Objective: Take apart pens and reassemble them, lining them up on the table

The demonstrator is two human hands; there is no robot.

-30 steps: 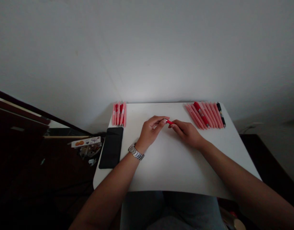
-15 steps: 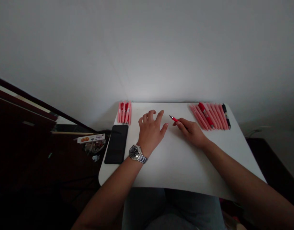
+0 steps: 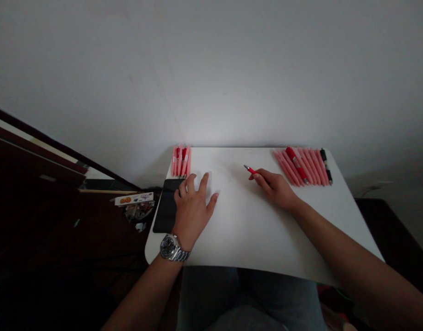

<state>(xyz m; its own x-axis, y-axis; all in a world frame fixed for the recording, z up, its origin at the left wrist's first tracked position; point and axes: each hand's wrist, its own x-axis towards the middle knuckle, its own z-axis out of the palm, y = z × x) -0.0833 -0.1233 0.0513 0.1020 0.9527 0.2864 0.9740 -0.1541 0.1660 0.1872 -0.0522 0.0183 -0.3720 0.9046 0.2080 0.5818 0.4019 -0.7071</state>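
My right hand [image 3: 275, 187] grips a red pen [image 3: 250, 169], its silver tip pointing up and to the left over the white table [image 3: 239, 230]. My left hand [image 3: 194, 204], with a metal watch [image 3: 170, 247] on the wrist, is open with fingers spread and holds nothing. It overlaps the right edge of a black phone [image 3: 166, 209]; whether it touches the phone I cannot tell. Beyond that hand lies a small group of pink and red pens [image 3: 180, 162]. Right of my right hand, a larger row of pink pens [image 3: 313, 165] includes a red pen [image 3: 296, 166] and a black pen [image 3: 326, 166].
A pale wall [image 3: 225, 82] rises behind the table's back edge. On the left, a white box with orange pictures [image 3: 134, 199] sits below the table's level above assorted clutter. A dark piece of furniture [image 3: 387, 225] stands at the right.
My left hand has moved left and toward me, from mid-table to the phone's edge, fingers still spread. My right hand with the red pen has stayed nearly in place.
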